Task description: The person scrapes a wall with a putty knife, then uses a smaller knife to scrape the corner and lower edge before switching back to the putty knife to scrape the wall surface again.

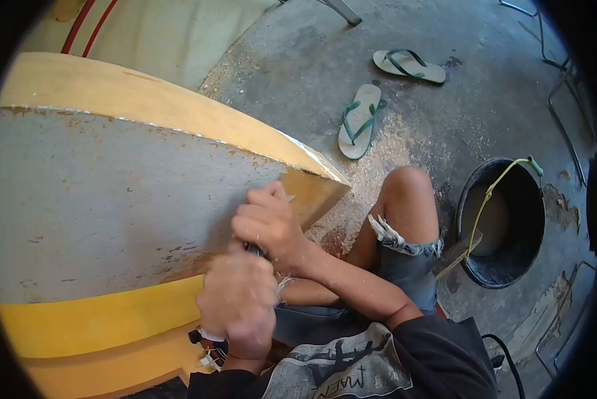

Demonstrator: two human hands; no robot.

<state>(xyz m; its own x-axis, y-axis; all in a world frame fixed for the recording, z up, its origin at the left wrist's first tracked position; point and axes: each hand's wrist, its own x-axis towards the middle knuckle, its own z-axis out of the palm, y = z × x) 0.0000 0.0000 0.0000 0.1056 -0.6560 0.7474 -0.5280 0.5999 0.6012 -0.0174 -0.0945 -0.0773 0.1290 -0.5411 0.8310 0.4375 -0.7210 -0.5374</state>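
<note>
My right hand [266,223] is closed around a dark-handled tool, against the grey face of a large wooden panel [125,193]. Only a short piece of the tool's black handle [254,250] shows between my two fists. A thin pale tip sticks out beyond my right fingers, too small to tell its kind. Just below, my left hand [238,299] is curled into a fist at the handle's lower end, smeared by motion. Bare brown wood [312,193] shows at the panel's pointed corner, beside my right hand. Yellow edges border the grey face.
Wood shavings [395,143] litter the concrete floor past the corner. Two flip-flops [360,123] lie there. Right of my bent knee stands a black bucket [468,253] with a yellow cord handle and a stick leaning at its rim. Metal chair legs [564,126] stand at the far right.
</note>
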